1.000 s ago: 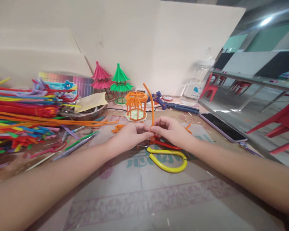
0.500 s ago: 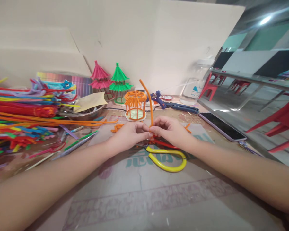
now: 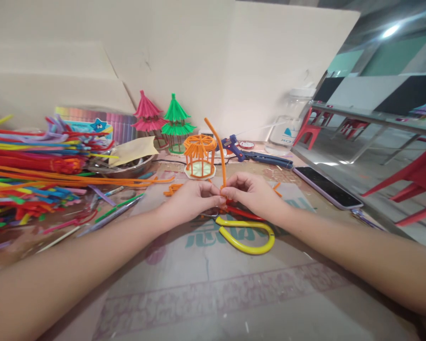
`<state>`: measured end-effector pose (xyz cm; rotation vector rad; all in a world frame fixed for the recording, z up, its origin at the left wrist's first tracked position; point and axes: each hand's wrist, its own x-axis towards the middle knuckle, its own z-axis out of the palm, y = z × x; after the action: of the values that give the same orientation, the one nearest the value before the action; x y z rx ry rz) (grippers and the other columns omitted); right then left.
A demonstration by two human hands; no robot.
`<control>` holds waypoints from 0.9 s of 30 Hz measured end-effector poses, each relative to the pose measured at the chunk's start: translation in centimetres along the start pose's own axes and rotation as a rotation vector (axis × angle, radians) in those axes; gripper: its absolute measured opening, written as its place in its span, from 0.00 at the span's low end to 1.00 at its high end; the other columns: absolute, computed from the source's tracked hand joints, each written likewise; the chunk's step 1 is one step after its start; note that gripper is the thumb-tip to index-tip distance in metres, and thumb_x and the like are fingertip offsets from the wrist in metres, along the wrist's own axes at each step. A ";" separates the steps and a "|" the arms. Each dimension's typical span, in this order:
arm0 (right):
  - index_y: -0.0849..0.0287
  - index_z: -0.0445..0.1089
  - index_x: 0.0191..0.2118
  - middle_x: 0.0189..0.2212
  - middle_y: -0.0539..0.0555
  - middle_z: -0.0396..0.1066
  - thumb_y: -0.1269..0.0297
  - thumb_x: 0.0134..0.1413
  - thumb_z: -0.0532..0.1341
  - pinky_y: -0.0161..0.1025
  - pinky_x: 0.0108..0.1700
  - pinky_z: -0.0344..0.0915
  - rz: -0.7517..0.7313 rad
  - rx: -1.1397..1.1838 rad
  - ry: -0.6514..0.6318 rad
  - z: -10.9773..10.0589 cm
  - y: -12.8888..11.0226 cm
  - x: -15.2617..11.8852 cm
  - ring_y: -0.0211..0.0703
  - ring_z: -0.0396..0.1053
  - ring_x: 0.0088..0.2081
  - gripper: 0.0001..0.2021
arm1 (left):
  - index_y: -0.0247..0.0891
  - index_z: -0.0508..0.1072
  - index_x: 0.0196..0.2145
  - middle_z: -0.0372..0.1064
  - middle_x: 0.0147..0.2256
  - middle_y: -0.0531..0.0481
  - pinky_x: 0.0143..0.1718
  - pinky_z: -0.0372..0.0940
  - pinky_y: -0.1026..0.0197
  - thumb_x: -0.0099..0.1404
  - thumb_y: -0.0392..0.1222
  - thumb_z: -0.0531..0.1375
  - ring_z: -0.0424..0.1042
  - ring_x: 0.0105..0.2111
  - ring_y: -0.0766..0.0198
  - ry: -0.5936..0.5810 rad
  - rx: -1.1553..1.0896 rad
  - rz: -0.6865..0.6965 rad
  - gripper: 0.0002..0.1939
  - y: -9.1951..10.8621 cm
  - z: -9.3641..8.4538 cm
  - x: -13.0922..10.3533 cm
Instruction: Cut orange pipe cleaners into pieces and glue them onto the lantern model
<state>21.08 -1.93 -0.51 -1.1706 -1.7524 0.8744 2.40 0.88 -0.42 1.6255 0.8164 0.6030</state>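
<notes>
An orange pipe cleaner (image 3: 221, 151) stands upright out of my pinched fingertips, its top leaning left. My left hand (image 3: 195, 201) and my right hand (image 3: 250, 195) meet around its lower end, thumbs and forefingers pressed together. What lies between the fingertips is mostly hidden. Just under my hands is a cutting tool with a yellow loop handle (image 3: 250, 248) and a red part (image 3: 244, 214); its front end is covered by my fingers. Behind my hands stands a small orange pipe-cleaner pavilion (image 3: 199, 156) on a pale base. Short orange pieces (image 3: 172, 189) lie beside my left hand.
Pink (image 3: 149, 113) and green (image 3: 177, 124) pagoda models stand at the back. A glue gun (image 3: 233, 147), a dark blue-handled tool (image 3: 268, 159), a water bottle (image 3: 289, 118) and a phone (image 3: 326, 187) are to the right. Pipe-cleaner bundles (image 3: 31, 161) and a metal bowl (image 3: 138, 163) fill the left.
Almost nothing differs. My fingertips and the pipe cleaner have shifted very slightly, and both hands keep their pinch.
</notes>
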 end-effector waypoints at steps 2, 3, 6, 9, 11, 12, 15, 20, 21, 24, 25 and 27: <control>0.58 0.71 0.33 0.27 0.49 0.73 0.55 0.52 0.65 0.35 0.31 0.64 0.004 0.015 -0.012 0.0 0.0 0.0 0.36 0.68 0.27 0.11 | 0.33 0.75 0.31 0.75 0.28 0.50 0.30 0.64 0.66 0.57 0.44 0.65 0.71 0.27 0.68 0.005 0.020 0.008 0.11 0.0 0.0 0.0; 0.59 0.71 0.33 0.27 0.49 0.72 0.55 0.52 0.65 0.35 0.31 0.64 0.003 0.020 -0.016 0.0 -0.1 0.0 0.36 0.67 0.27 0.11 | 0.33 0.75 0.31 0.75 0.27 0.51 0.30 0.64 0.66 0.57 0.44 0.65 0.71 0.26 0.69 0.012 0.033 0.010 0.11 0.0 0.0 0.0; 0.59 0.71 0.32 0.26 0.49 0.72 0.57 0.52 0.65 0.35 0.30 0.63 -0.008 0.015 -0.015 0.1 -0.2 0.0 0.35 0.66 0.25 0.10 | 0.33 0.75 0.30 0.73 0.26 0.52 0.28 0.62 0.67 0.57 0.45 0.65 0.69 0.25 0.69 0.037 0.076 0.019 0.11 0.1 0.0 -0.1; 0.59 0.71 0.32 0.25 0.48 0.71 0.57 0.52 0.65 0.35 0.29 0.62 -0.017 0.011 -0.011 0.1 -0.1 0.0 0.35 0.65 0.25 0.10 | 0.33 0.74 0.29 0.72 0.24 0.53 0.26 0.62 0.67 0.56 0.44 0.65 0.68 0.23 0.70 0.049 0.077 0.014 0.10 0.3 0.0 0.0; 0.59 0.70 0.31 0.24 0.48 0.70 0.58 0.52 0.64 0.35 0.29 0.62 -0.028 0.010 -0.011 0.1 -0.1 0.0 0.35 0.65 0.25 0.10 | 0.34 0.74 0.28 0.72 0.24 0.54 0.26 0.62 0.67 0.56 0.44 0.65 0.67 0.22 0.71 0.048 0.057 0.005 0.09 0.4 0.0 0.0; 0.59 0.70 0.31 0.24 0.48 0.70 0.58 0.53 0.64 0.35 0.29 0.62 -0.036 0.004 -0.010 0.1 0.0 0.0 0.35 0.65 0.25 0.10 | 0.34 0.73 0.28 0.71 0.23 0.54 0.26 0.62 0.67 0.56 0.44 0.65 0.67 0.22 0.71 0.050 0.050 0.000 0.09 0.4 0.0 0.0; 0.58 0.70 0.32 0.26 0.48 0.70 0.58 0.53 0.64 0.35 0.29 0.61 -0.054 -0.017 0.008 0.0 0.1 0.0 0.35 0.65 0.26 0.09 | 0.34 0.74 0.28 0.71 0.23 0.54 0.26 0.62 0.67 0.56 0.44 0.65 0.67 0.22 0.71 0.052 0.048 -0.004 0.10 0.5 0.0 0.0; 0.57 0.70 0.32 0.26 0.49 0.71 0.55 0.53 0.64 0.35 0.29 0.62 -0.033 -0.043 0.026 -0.1 0.2 0.0 0.37 0.66 0.27 0.10 | 0.34 0.76 0.31 0.73 0.25 0.53 0.26 0.61 0.67 0.56 0.46 0.64 0.68 0.24 0.70 0.034 0.076 0.025 0.11 0.4 -0.1 -0.1; 0.57 0.70 0.32 0.26 0.49 0.71 0.55 0.53 0.64 0.35 0.29 0.62 -0.027 -0.044 0.026 -0.1 0.3 0.0 0.37 0.66 0.26 0.10 | 0.34 0.76 0.30 0.72 0.25 0.53 0.26 0.61 0.67 0.57 0.46 0.64 0.67 0.23 0.70 0.037 0.094 0.031 0.11 0.4 -0.1 -0.1; 0.57 0.69 0.32 0.27 0.49 0.71 0.55 0.53 0.64 0.35 0.30 0.63 -0.004 -0.008 0.012 0.0 0.2 0.0 0.37 0.67 0.27 0.11 | 0.34 0.77 0.31 0.73 0.27 0.52 0.28 0.62 0.66 0.58 0.48 0.63 0.69 0.25 0.68 0.044 0.134 0.047 0.13 0.2 0.0 -0.2; 0.57 0.69 0.32 0.27 0.48 0.71 0.55 0.53 0.64 0.35 0.30 0.64 0.002 0.010 0.004 0.1 0.2 0.0 0.37 0.66 0.27 0.11 | 0.34 0.78 0.32 0.74 0.27 0.51 0.29 0.63 0.66 0.58 0.48 0.63 0.70 0.26 0.68 0.047 0.143 0.051 0.13 0.1 0.0 -0.2; 0.58 0.69 0.32 0.27 0.48 0.70 0.55 0.52 0.64 0.35 0.29 0.63 0.009 0.041 -0.007 0.2 0.0 0.1 0.35 0.65 0.26 0.11 | 0.34 0.78 0.33 0.75 0.28 0.51 0.30 0.64 0.65 0.59 0.48 0.62 0.70 0.27 0.67 0.051 0.157 0.053 0.13 0.1 0.0 -0.2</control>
<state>20.95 -1.87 -0.59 -1.1506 -1.7280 0.9163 2.28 0.73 -0.34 1.7856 0.8789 0.6326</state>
